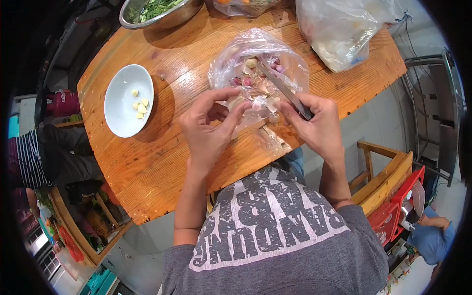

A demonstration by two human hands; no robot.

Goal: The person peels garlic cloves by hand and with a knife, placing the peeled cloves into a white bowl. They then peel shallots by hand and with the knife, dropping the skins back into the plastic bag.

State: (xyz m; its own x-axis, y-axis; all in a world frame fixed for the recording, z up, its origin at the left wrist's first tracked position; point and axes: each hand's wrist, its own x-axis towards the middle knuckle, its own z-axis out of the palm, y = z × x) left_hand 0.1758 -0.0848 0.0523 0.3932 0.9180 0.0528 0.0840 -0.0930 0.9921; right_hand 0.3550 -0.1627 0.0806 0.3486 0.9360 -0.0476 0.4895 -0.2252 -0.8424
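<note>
My right hand (317, 123) is closed around the dark handle of a knife (280, 86), its blade pointing away from me and to the left over a clear plastic bag (285, 51). In the opened bag lie small purple shallots (278, 67), a pale garlic bulb (251, 63) and loose papery skins (260, 84). My left hand (211, 118) is at the bag's near left edge, thumb and forefinger apart, with nothing visible between them. To the left, a white oval bowl (113, 115) holds several peeled garlic cloves (140, 108).
On the wooden table (128, 177) are a metal basin (179, 14) of green leaves at the back left and a filled plastic bag (339, 34) at the back right. Another bag (246, 6) lies at the far edge. A person in blue (432, 241) is at the lower right.
</note>
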